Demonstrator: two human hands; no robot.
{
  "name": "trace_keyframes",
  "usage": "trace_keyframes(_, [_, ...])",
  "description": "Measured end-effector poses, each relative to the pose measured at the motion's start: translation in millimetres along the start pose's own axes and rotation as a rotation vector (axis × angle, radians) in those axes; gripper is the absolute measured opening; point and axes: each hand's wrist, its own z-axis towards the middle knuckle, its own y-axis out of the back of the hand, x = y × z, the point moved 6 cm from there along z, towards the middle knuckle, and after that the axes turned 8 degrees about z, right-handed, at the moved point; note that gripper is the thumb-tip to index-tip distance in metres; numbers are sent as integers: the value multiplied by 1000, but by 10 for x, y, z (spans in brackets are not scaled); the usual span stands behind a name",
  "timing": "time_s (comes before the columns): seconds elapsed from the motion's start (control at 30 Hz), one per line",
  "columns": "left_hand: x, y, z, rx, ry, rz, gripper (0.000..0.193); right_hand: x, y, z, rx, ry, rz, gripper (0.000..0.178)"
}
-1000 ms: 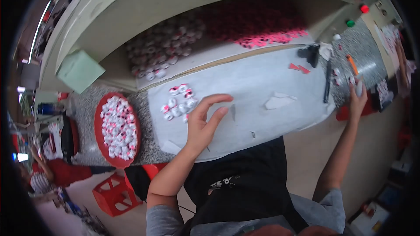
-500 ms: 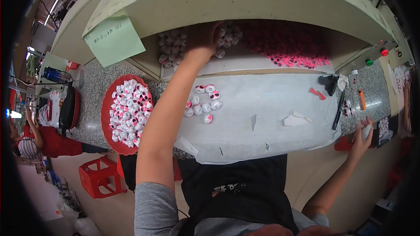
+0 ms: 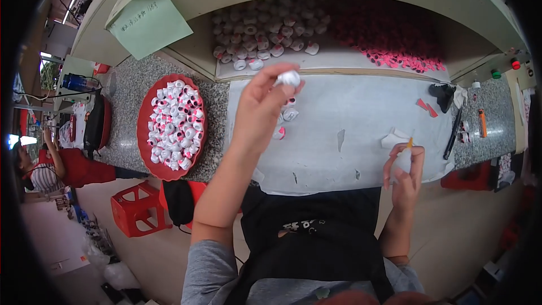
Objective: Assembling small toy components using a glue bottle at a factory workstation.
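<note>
Pinched between the thumb and fingers of my left hand (image 3: 258,107) is a small white hollow piece (image 3: 289,78), raised over the paper-covered worktop. Below and behind that hand, a few like pieces with pink and black patches (image 3: 290,114) rest on the white paper (image 3: 316,158), partly hidden. My right hand (image 3: 405,183) is wrapped round a small white squeeze bottle (image 3: 402,161), its thin yellowish nozzle pointing up. That hand is above the paper's right front part, beside a torn white scrap (image 3: 395,138).
A red scalloped tray (image 3: 144,135) full of finished-looking pieces stands left. The shelf opening holds a heap of white pieces (image 3: 254,28) and many pink bits (image 3: 395,59). At right lie a black pen-like tool (image 3: 453,135), red scraps (image 3: 427,107) and an orange stick (image 3: 483,123).
My left hand has come out of the shelf toward me with a white piece in it. My right hand has moved left from the worktop's right edge to over the paper, bottle upright.
</note>
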Motion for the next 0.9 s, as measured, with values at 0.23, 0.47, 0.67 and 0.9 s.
trace_keyframes(0.23, [563,-79,-821,47,206,-260,23,-138,-568,-86,214,-142,-47,32])
trace_keyframes(0.47, [729,-150,-982,50,196,-430,20,-19,-574,-103,81,0,119,29])
trace_keyframes(0.67, [716,-216,-1008,58,154,-369,22,58,-567,-85,-98,133,277,36])
trace_keyframes(0.9, [643,-267,-1045,49,90,-328,29,247,-688,-268,5,516,-182,40])
